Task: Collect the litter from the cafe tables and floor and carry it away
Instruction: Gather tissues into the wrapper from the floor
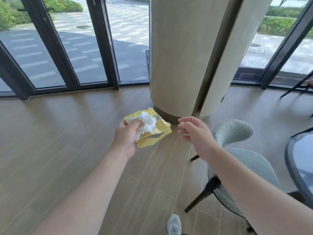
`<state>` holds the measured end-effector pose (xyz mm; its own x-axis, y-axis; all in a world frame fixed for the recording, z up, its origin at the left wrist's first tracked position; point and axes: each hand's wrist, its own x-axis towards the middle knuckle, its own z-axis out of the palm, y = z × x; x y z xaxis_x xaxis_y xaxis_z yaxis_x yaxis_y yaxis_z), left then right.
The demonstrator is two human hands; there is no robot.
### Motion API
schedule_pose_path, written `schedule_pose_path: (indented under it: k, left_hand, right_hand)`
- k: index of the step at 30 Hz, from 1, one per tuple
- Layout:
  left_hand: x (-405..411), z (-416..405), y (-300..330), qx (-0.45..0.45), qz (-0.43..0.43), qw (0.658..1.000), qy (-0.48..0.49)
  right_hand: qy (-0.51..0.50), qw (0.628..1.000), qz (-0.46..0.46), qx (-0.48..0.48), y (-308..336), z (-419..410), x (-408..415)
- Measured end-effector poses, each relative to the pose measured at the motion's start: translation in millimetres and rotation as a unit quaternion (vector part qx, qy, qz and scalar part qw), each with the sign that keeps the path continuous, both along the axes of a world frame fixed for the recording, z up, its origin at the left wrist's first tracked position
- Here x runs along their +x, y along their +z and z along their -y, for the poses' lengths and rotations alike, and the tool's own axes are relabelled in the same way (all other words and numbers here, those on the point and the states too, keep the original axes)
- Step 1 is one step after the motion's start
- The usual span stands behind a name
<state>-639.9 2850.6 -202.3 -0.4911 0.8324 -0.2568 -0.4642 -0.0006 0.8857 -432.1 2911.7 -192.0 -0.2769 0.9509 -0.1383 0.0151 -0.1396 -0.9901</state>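
Note:
My left hand (126, 136) grips a crumpled white tissue (147, 122) together with a yellow snack wrapper (157, 134), held out over the wooden floor in front of me. My right hand (194, 131) hovers to the right of the wrapper, apart from it, with its fingers relaxed and spread and nothing in it.
A wide beige pillar (177, 56) stands straight ahead on the wooden floor (59, 141). A grey upholstered chair (240, 158) with black legs sits at the right, beside a dark round table (298, 167). Floor-to-ceiling windows (67, 48) line the back. My shoe (174, 224) shows at the bottom.

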Motion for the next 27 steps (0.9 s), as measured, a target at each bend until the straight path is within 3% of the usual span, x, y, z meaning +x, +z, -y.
schedule_pose_path:
  k: [7, 13, 21, 27]
  left_hand:
    - [2, -72, -14, -0.022, -0.001, 0.999, -0.049]
    - [21, -182, -21, -0.031, -0.016, 0.994, -0.105]
    - [86, -342, -11, -0.025, -0.04, 0.974, -0.222]
    - [142, -418, -4, -0.008, -0.04, 0.95, -0.311]
  right_hand:
    - [-0.035, 0.999, -0.018, -0.022, -21, -54, 2]
    - [-0.091, 0.994, -0.035, -0.039, -30, -142, 23]
    - [-0.199, 0.978, -0.052, -0.039, -24, -255, 89]
    - [-0.266, 0.961, -0.059, -0.035, -19, -300, 133]
